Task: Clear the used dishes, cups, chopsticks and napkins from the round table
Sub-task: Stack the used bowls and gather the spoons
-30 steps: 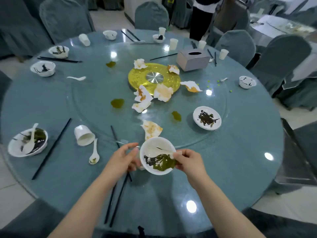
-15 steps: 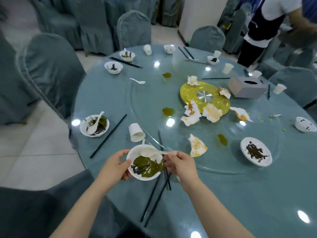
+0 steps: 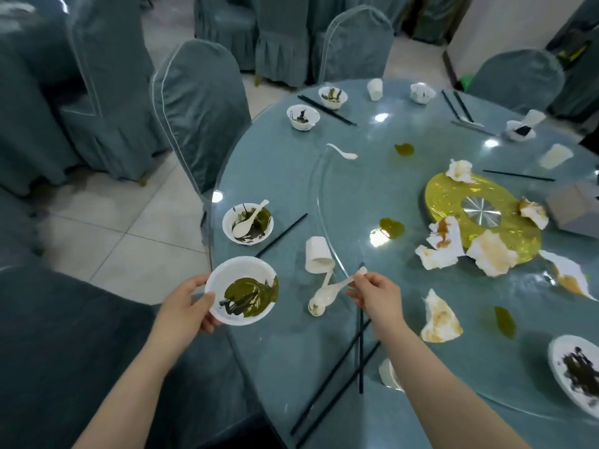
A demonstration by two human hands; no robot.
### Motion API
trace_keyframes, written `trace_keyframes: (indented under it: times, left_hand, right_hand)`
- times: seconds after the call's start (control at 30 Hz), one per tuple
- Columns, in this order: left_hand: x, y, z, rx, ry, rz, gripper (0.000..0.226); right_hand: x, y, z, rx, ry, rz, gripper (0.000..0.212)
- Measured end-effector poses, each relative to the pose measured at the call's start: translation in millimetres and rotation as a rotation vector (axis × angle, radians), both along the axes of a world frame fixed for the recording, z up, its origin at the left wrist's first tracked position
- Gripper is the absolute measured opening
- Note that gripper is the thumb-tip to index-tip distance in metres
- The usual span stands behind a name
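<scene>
My left hand (image 3: 186, 306) grips the rim of a white bowl (image 3: 241, 290) with green leftovers, held at the round table's (image 3: 324, 358) left edge. My right hand (image 3: 376, 294) pinches the handle of a white spoon (image 3: 334, 290) just above the table, over a second white spoon (image 3: 319, 306) lying there. A tipped white cup (image 3: 318, 255) lies just beyond. Black chopsticks (image 3: 343, 377) lie under my right forearm. A second bowl (image 3: 248, 223) holding a spoon stands farther left. Stained napkins (image 3: 440, 314) lie scattered around the yellow turntable centre (image 3: 453, 202).
More used bowls (image 3: 303, 116), cups (image 3: 375, 89) and chopsticks (image 3: 325, 109) ring the far rim. A dirty plate (image 3: 575, 371) sits at the right. A grey tissue box (image 3: 573, 209) stands past the centre. Covered chairs (image 3: 201, 108) crowd the left side; tiled floor (image 3: 123, 234) shows between them.
My view has swung left. My left hand has carried the bowl out to the table's left edge, and my right hand has lifted the spoon out of the bowl.
</scene>
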State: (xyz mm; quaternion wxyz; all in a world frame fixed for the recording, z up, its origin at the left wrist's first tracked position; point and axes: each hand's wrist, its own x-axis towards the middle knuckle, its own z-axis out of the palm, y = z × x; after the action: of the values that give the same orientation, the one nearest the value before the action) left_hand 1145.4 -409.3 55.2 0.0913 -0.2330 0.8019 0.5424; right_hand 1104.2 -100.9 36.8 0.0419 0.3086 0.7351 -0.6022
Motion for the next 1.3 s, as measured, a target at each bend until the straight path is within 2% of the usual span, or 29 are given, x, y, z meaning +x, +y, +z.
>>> trace_keyframes:
  times: [0.2, 0.33, 0.5, 0.57, 0.7, 0.77, 0.87, 1.0, 1.07, 1.2, 1.3]
  left_hand:
    - [6.9, -2.4, -4.8, -0.06, -0.023, 0.071, 0.028]
    - [12.5, 2.8, -7.7, -0.07, -0.047, 0.092, 0.03]
    - [16.9, 8.8, -10.7, -0.081, -0.061, 0.121, 0.03]
    - [19.3, 10.4, -11.8, -0.086, -0.072, 0.128, 0.03]
    - [23.1, 16.9, -12.6, -0.099, -0.087, 0.125, 0.032]
    - [25.3, 20.0, -11.5, -0.104, -0.085, 0.118, 0.03]
    - [29.4, 22.8, -7.7, -0.11, -0.077, 0.117, 0.028]
    - [37.7, 23.2, -1.7, -0.107, -0.056, 0.148, 0.028]
    - [42.3, 22.2, 0.4, -0.103, -0.052, 0.167, 0.027]
    - [52.5, 21.7, 3.3, -0.096, -0.047, 0.204, 0.027]
    - [60.2, 22.3, 4.0, -0.09, -0.039, 0.223, 0.029]
  right_hand:
    - [-26.9, -4.6, -31.2, 0.251, -0.096, 0.253, 0.012]
    - [-31.6, -12.7, -42.9, 0.346, -0.114, 0.364, 0.004]
    - [-29.3, -11.6, -49.8, 0.399, -0.128, 0.448, 0.046]
    - [-25.8, -9.0, -49.8, 0.417, -0.108, 0.491, 0.054]
    - [-19.8, -3.7, -53.0, 0.471, -0.082, 0.61, 0.049]
    - [-17.1, -1.9, -54.9, 0.583, -0.057, 0.74, 0.046]
    - [-14.7, 0.5, -56.7, 0.757, 0.0, 0.961, 0.053]
    - [-18.4, -3.4, -57.3, 0.97, 0.037, 1.155, 0.062]
    - [-22.3, -7.5, -56.9, 1.038, 0.039, 1.191, 0.055]
    - [-28.8, -11.4, -56.8, 1.091, 0.041, 1.206, 0.02]
    - [-29.3, -16.4, -60.5, 1.104, 0.078, 1.204, 0.019]
